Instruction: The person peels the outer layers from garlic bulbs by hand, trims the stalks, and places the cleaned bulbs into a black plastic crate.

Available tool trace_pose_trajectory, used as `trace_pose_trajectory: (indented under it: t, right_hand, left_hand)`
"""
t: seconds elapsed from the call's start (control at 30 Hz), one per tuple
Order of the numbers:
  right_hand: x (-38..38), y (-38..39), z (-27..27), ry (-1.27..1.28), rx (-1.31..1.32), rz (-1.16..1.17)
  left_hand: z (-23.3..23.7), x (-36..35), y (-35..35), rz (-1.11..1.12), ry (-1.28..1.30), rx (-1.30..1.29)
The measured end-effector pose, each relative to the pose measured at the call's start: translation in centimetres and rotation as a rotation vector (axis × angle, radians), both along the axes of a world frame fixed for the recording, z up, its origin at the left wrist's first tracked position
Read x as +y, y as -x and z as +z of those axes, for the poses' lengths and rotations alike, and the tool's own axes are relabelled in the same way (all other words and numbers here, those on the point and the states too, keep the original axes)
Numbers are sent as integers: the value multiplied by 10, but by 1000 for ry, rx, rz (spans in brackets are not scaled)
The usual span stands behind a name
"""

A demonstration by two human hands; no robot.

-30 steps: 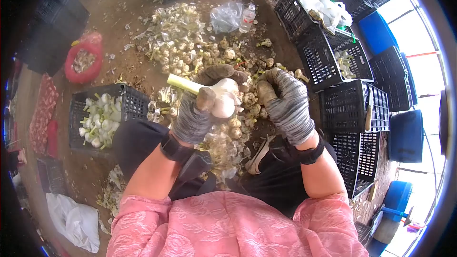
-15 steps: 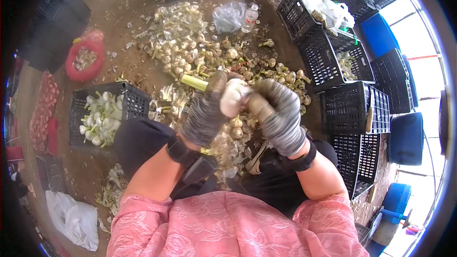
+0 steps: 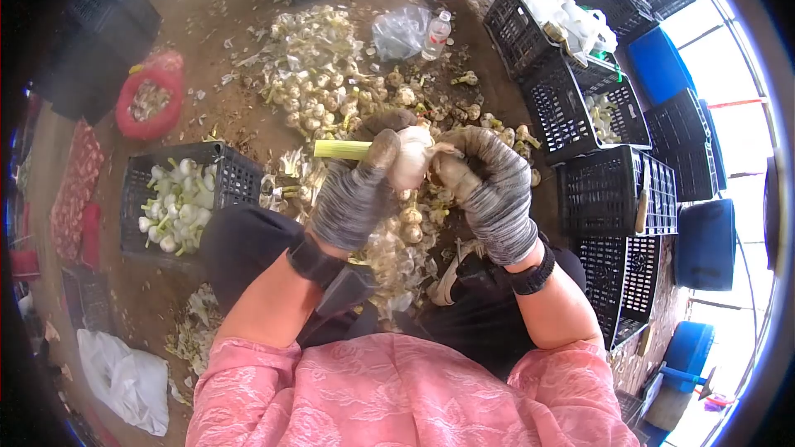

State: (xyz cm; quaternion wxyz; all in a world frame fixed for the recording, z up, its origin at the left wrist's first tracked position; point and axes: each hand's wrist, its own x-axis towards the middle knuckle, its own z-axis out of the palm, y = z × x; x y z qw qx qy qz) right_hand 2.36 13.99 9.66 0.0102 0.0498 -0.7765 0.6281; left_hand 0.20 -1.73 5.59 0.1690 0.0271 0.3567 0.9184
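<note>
In front of my lap, my left hand [image 3: 354, 190], in a grey, dirt-stained glove, is closed around a garlic bulb [image 3: 411, 157]. The bulb lies sideways, its cut pale-green stem [image 3: 341, 149] sticking out to the left past my thumb. My right hand [image 3: 490, 190], gloved the same way, has curled fingers pinching a papery flap of garlic skin [image 3: 445, 150] at the bulb's right end. Below and beyond both hands spreads a heap of untrimmed garlic bulbs [image 3: 319, 99] with loose peelings.
A black crate [image 3: 236, 175] of cleaned garlic stands at my left, near a red mesh sack [image 3: 149, 108]. Black crates [image 3: 617, 190] line the right side. A plastic bottle [image 3: 436, 36] and a clear bag [image 3: 399, 31] are beyond the heap. A white bag [image 3: 124, 381] lies lower left.
The bulb has turned slightly, its stem now nearly level instead of slanting. My right hand has drawn a little right from the bulb, and a skin flap shows between them.
</note>
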Motion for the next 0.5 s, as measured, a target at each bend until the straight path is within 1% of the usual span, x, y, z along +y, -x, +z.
trace_pose_trajectory:
  t: [0.03, 0.07, 0.1, 0.13, 0.17, 0.2, 0.27, 0.3, 0.33, 0.37, 0.4, 0.43, 0.47, 0.5]
  right_hand:
    - [-1, -1, 9, 194, -109, 4]
    - [-1, 0, 8, 195, -110, 3]
    - [0, 3, 8, 464, -275, -76]
    - [1, 5, 7, 731, -440, -155]
    - [6, 8, 0, 821, -460, -70]
    - [8, 8, -3, 823, -464, -66]
    - [7, 6, -7, 557, -348, 38]
    - [1, 1, 1, 418, -267, 55]
    - [-4, -1, 4, 210, -114, 36]
    - [-8, -5, 11, -42, -19, 10]
    - [-11, -10, 18, -275, 88, 4]
    - [-15, -6, 18, -504, 206, -7]
    - [-18, -8, 6, -482, 254, -145]
    - [-32, -10, 35, -578, 55, -94]
  left_hand:
    - [4, 0, -1, 11, -91, -41]
    - [5, 0, -1, 22, -182, -81]
    - [0, -1, 3, -5, -290, -53]
    - [-2, -3, 5, -3, -290, -55]
    - [-3, -6, 6, 0, -353, -66]
    - [-4, -8, 7, 5, -413, -76]
    - [-4, -10, 10, 10, -401, -67]
    - [-6, -10, 11, -13, -354, -42]
    - [-7, -12, 12, -27, -300, -12]
    - [-1, -16, 7, -63, -155, -74]
    - [-36, -8, 14, -121, -467, 352]
    - [-42, -16, -7, -88, -343, 275]
    - [-55, -11, -8, -122, -302, 293]
    - [-68, 0, -9, -133, -299, 327]
